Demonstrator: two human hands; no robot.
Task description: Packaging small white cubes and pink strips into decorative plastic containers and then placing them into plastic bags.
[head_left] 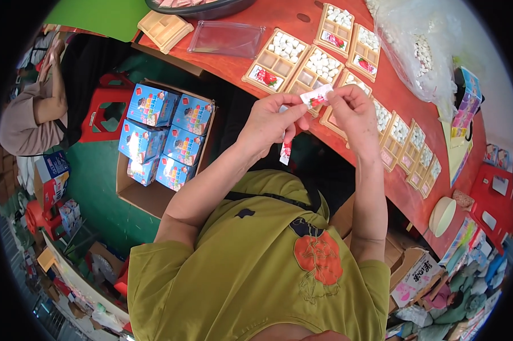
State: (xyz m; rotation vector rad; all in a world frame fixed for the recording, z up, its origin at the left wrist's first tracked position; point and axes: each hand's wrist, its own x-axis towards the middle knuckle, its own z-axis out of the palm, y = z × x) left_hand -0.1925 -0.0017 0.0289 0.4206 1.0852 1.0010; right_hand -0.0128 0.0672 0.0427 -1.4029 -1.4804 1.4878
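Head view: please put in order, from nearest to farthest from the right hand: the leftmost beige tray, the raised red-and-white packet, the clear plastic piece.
From the right hand:
1. Raised red-and-white packet: touching it, on its left.
2. Clear plastic piece: upper left.
3. Leftmost beige tray: farther left.

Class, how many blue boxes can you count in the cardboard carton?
6 blue boxes, in two columns inside the cardboard carton. Left column: upper box, middle box, lower box. Right column: top box, centre box, bottom box. More may be hidden underneath.
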